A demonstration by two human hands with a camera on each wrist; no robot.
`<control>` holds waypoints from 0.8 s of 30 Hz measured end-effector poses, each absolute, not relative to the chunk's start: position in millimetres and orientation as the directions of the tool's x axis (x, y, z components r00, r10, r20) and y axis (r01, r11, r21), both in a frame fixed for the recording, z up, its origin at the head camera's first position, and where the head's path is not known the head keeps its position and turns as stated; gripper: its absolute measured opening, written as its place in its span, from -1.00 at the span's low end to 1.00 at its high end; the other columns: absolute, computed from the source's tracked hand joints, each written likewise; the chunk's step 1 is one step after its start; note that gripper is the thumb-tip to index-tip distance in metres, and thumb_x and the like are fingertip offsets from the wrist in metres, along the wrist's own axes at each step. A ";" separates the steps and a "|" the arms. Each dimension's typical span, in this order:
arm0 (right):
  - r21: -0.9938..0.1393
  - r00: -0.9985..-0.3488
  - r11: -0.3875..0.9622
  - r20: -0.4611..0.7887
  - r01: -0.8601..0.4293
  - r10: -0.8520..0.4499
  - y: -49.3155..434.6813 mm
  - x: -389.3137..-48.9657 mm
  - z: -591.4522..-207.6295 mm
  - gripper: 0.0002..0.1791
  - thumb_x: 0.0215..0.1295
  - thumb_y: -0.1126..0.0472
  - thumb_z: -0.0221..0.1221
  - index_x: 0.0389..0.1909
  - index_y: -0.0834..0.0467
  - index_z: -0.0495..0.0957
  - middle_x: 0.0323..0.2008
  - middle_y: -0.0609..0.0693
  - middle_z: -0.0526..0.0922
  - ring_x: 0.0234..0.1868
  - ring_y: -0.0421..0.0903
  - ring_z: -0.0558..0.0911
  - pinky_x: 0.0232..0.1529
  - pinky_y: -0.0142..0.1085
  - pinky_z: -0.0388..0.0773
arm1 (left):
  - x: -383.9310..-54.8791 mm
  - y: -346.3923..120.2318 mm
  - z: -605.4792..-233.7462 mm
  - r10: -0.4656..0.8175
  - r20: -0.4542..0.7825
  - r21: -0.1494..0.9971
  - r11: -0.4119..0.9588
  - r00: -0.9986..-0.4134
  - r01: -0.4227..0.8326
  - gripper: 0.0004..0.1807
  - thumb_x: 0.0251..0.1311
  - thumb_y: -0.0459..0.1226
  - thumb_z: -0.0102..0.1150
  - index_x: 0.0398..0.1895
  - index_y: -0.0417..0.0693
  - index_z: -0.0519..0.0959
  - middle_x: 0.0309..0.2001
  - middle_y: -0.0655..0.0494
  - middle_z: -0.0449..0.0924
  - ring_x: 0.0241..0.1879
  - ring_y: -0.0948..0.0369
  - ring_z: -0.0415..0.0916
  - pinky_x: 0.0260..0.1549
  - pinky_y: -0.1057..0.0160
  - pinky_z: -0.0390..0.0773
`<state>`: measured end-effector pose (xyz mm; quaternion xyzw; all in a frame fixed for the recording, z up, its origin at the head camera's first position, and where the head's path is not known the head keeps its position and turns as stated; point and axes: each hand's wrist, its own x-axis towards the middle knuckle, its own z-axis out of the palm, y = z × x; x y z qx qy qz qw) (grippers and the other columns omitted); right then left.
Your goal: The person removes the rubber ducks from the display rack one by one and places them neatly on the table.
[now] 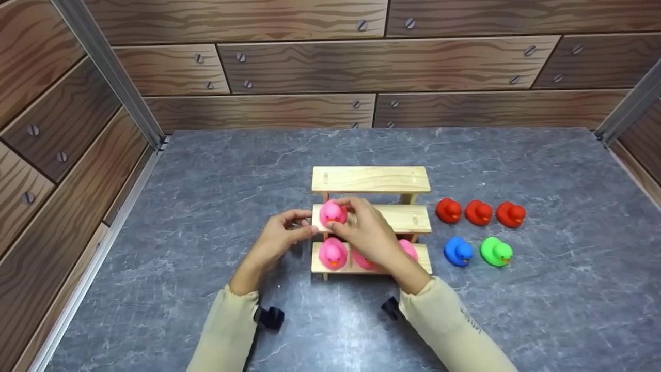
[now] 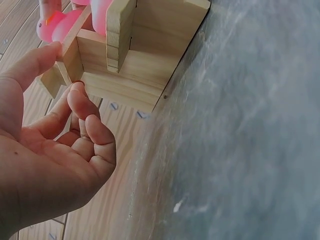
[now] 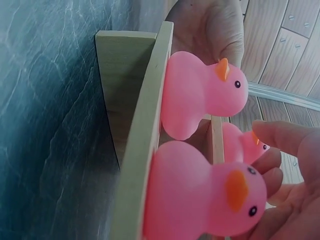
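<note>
A three-tier wooden shelf (image 1: pixel 372 179) stands in the middle of the table. My right hand (image 1: pixel 367 231) reaches over its lowest tier and pinches a pink rubber duck (image 1: pixel 330 212) between thumb and fingers, at the left end of the middle tier. At that same end, my left hand (image 1: pixel 276 235) holds the edge, its thumb tip against the board (image 2: pixel 71 37) and the other fingers bent. Along the lowest tier sit three more pink ducks (image 1: pixel 333 254), partly covered by my right hand in the head view; two of them loom large in the right wrist view (image 3: pixel 182 192).
Right of the shelf, three red ducks (image 1: pixel 478 212) form a row on the grey table (image 1: pixel 232 175). A blue duck (image 1: pixel 458 251) and a green duck (image 1: pixel 496 251) sit in front of them. Wood-patterned walls (image 1: pixel 330 67) enclose the back and sides.
</note>
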<state>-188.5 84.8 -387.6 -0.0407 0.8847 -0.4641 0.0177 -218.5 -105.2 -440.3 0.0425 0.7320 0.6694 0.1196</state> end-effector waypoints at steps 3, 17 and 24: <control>-0.826 -0.995 0.558 0.027 -0.079 -0.100 87.1 -187.1 -386.8 -0.54 0.15 0.16 0.34 0.09 0.11 0.53 0.08 0.13 0.55 0.17 0.07 0.53 0.22 0.00 0.40 | -218.8 -104.8 -439.7 0.221 -0.120 0.990 0.101 -0.968 -0.100 -0.55 0.00 -0.41 0.31 0.03 -0.34 0.54 -0.35 0.15 0.49 -0.40 0.30 0.41 -0.45 0.39 0.39; -0.884 -0.983 0.452 0.039 -0.117 -0.178 117.4 -176.1 -369.6 -0.52 0.19 0.22 0.30 0.14 0.14 0.47 0.15 0.13 0.52 -0.54 -0.18 0.43 -0.40 -0.41 0.42 | -220.4 -106.8 -443.3 0.229 -0.112 0.991 0.099 -0.967 -0.091 -0.55 0.01 -0.42 0.28 0.04 -0.34 0.52 -0.38 0.17 0.50 -0.43 0.32 0.40 -0.48 0.42 0.37; -0.902 -0.976 0.406 0.061 -0.144 -0.210 150.9 -169.0 -360.3 -0.52 0.22 0.22 0.28 0.16 0.19 0.44 0.15 0.18 0.51 -0.72 -0.31 0.20 -0.60 -0.50 0.25 | -219.8 -105.1 -441.4 0.223 -0.123 0.990 0.095 -0.967 -0.104 -0.55 0.00 -0.43 0.28 0.03 -0.37 0.52 -0.39 0.17 0.49 -0.44 0.32 0.36 -0.51 0.42 0.33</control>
